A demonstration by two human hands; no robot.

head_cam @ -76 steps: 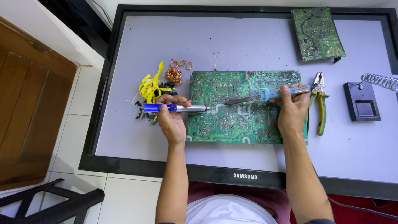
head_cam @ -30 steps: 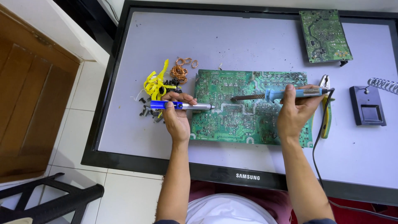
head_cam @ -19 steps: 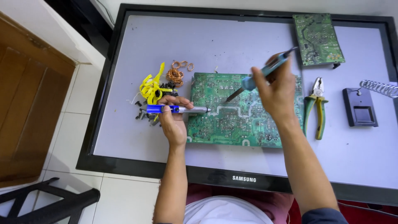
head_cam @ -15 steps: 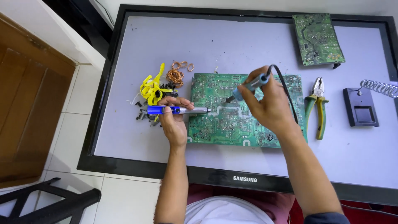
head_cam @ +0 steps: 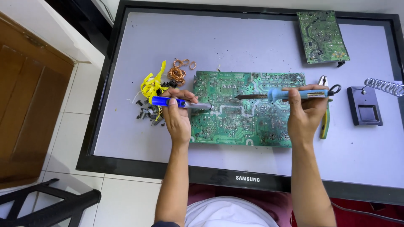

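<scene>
A large green circuit board (head_cam: 244, 122) lies solder side up on a flat screen panel (head_cam: 235, 46). My left hand (head_cam: 177, 117) grips a blue and silver desoldering pump (head_cam: 181, 103), held level with its tip at the board's left edge. My right hand (head_cam: 306, 110) holds a blue-handled soldering iron (head_cam: 282, 94), also level, its dark tip pointing left over the middle of the board.
A heap of yellow tape, copper wire coils (head_cam: 177, 73) and small dark parts (head_cam: 147, 113) sits left of the board. Green-handled pliers (head_cam: 325, 122), a black iron stand with spring (head_cam: 365, 107) and a smaller green board (head_cam: 322, 37) lie to the right. A wooden door is at left.
My right hand swung the soldering iron up at a slant and then brought it back down level over the board. My left hand and the pump stayed put.
</scene>
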